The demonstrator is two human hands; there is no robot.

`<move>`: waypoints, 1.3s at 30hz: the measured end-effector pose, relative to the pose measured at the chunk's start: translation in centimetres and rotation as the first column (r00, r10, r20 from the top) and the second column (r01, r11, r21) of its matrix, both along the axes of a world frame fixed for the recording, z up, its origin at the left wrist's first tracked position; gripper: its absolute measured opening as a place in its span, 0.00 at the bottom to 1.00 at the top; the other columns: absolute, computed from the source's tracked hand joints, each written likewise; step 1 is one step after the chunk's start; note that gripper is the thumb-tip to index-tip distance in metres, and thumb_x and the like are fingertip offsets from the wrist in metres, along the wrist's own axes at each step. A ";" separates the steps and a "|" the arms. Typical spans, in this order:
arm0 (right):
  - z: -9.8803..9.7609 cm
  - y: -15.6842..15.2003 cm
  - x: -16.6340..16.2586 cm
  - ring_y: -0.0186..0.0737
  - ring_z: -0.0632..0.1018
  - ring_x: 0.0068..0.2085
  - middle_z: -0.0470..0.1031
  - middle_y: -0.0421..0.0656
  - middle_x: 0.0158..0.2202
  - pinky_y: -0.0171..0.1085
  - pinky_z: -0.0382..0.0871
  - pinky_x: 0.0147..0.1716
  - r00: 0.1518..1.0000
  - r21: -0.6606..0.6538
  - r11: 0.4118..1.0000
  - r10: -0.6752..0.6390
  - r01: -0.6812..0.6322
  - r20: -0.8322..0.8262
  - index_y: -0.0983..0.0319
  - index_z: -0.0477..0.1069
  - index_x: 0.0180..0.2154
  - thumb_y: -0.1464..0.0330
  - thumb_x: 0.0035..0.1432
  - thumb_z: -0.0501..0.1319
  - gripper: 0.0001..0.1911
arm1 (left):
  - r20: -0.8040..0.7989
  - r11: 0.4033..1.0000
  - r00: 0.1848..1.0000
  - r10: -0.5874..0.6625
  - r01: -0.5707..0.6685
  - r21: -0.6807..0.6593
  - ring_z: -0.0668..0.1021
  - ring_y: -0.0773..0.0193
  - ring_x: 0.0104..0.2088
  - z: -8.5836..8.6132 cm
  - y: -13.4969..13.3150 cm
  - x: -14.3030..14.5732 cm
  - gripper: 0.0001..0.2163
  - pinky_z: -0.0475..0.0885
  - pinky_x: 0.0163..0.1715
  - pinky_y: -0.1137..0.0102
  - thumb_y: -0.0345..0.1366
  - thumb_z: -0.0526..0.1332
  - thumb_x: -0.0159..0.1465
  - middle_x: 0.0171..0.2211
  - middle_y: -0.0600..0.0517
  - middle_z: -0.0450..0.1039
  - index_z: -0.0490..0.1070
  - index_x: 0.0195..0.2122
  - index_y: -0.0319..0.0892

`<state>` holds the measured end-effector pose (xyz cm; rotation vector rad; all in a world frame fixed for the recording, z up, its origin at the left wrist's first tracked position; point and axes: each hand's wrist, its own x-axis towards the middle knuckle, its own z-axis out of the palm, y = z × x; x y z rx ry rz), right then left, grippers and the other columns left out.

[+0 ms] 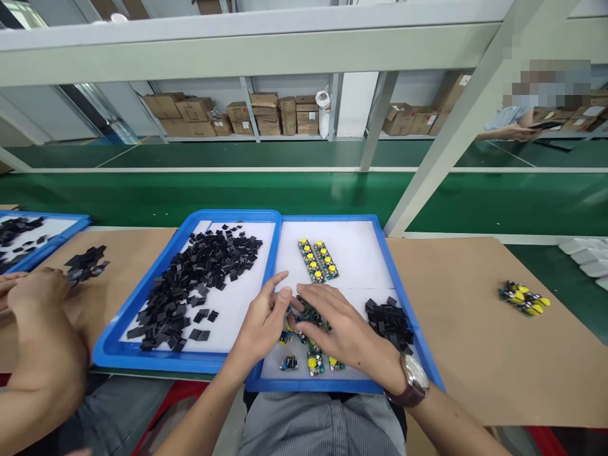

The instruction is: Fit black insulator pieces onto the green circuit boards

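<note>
My left hand (264, 320) is over the left part of the right-hand tray. Its index finger is raised, and a small part with a bit of blue, mostly hidden, shows at its thumb. Close beside it, my right hand (339, 323) has its fingers stretched out and its thumb apart, above a loose group of small circuit boards (314, 362) with yellow components. The hands partly cover that group. Farther back stand two neat rows of yellow-topped circuit boards (318, 260). A pile of black pieces (390, 324) lies to the right of my right hand.
The blue tray (396, 269) adjoins another blue tray (110, 342) heaped with flat black pieces (202, 272). More boards (524, 297) lie on the brown tabletop (475, 354) at right. A co-worker's arm (42, 329) is at left, and a slanted white post (446, 145) rises behind.
</note>
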<state>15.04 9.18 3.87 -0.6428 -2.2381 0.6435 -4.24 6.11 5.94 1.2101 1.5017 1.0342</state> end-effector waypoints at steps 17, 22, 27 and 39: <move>-0.3 2.6 1.7 0.54 0.77 0.61 0.77 0.54 0.60 0.54 0.74 0.61 0.976 -0.043 0.976 -0.213 0.216 0.053 0.61 0.68 0.64 0.62 0.70 0.64 0.24 | -0.406 0.957 0.913 0.031 0.090 0.274 0.82 0.51 0.48 -2.7 -1.0 0.8 0.18 0.78 0.50 0.56 0.49 0.55 0.74 0.46 0.45 0.80 0.77 0.53 0.44; -2.7 7.8 2.5 0.57 0.82 0.51 0.83 0.55 0.47 0.55 0.78 0.52 0.901 -0.116 0.899 -0.400 0.421 0.169 0.64 0.76 0.52 0.69 0.65 0.66 0.14 | -0.629 0.893 0.775 -0.055 0.320 0.316 0.76 0.45 0.60 -4.9 -2.4 0.3 0.19 0.73 0.61 0.46 0.43 0.60 0.72 0.57 0.43 0.76 0.72 0.63 0.47; -4.3 10.8 2.1 0.49 0.85 0.38 0.85 0.50 0.38 0.46 0.81 0.41 0.908 -0.224 0.880 -0.399 0.419 0.132 0.65 0.80 0.44 0.72 0.59 0.66 0.11 | -0.712 0.854 0.700 -0.058 0.405 0.328 0.72 0.51 0.67 -4.7 -2.4 -1.1 0.23 0.73 0.65 0.56 0.38 0.57 0.75 0.68 0.43 0.66 0.61 0.70 0.49; 3.4 3.7 3.5 0.42 0.85 0.46 0.86 0.44 0.47 0.45 0.83 0.48 0.987 -0.464 0.879 0.037 -0.107 -0.158 0.55 0.80 0.55 0.64 0.71 0.62 0.14 | -0.616 0.802 0.733 -0.288 0.536 0.263 0.85 0.52 0.47 3.3 1.9 -2.0 0.16 0.80 0.51 0.56 0.39 0.61 0.72 0.49 0.47 0.84 0.76 0.59 0.49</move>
